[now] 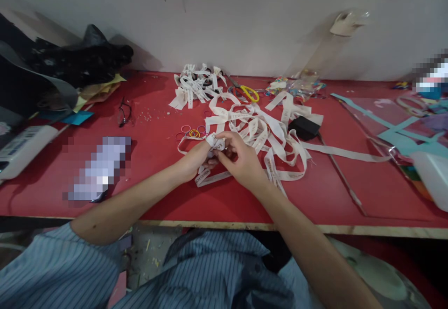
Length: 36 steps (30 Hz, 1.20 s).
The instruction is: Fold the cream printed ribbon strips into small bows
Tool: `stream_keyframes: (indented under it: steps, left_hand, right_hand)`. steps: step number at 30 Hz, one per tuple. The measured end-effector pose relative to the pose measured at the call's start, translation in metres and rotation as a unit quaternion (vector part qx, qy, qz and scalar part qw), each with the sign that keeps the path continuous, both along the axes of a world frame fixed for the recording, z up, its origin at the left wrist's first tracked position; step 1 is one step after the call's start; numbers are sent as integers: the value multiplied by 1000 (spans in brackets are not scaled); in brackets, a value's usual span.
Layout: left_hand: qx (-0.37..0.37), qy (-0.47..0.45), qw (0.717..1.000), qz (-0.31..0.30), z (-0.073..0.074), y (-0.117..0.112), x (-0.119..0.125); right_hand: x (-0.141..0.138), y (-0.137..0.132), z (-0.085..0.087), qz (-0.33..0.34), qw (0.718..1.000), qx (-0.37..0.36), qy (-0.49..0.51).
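On the red table (147, 127): both hands grasp ribbon.
Left hand (196, 159): fingers pinching white ribbon (215, 142).
Right hand (241, 159): fingers folding it.
Next: likely a rubber band (193, 133).

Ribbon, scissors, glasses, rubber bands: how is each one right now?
ribbon: folded, pinched by left hand and right hand
loose ribbon pile: tangled on table
scissors: lying flat
glasses: lying unworn
rubber bands: scattered
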<state>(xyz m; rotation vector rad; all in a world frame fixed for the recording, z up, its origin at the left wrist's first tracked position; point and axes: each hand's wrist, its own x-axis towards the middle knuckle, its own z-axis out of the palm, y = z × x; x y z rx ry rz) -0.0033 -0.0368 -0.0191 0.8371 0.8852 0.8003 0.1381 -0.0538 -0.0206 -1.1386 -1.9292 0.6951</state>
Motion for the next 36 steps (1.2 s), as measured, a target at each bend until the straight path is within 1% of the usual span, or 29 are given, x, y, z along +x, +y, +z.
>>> stream_keyframes:
  steps: [4,10,19,28,36]
  left_hand:
    - [-5,9,1000,8,0,1,0]
    - [-4,4,1000,-1,-4,2,-1]
    - [1,8,1000,2,0,0,0]
    - [0,3,1000,-1,-1,1,0]
    - [-3,8,1000,-1,1,0,0]
  right_hand:
    - [0,0,0,6,1000,-3,2]
    - [0,0,0,8,1000,1,2]
    - [1,0,2,16,1000,-7,-2]
    - [0,0,1,7,1000,-10,-6]
    - [0,0,1,9,1000,-5,0]
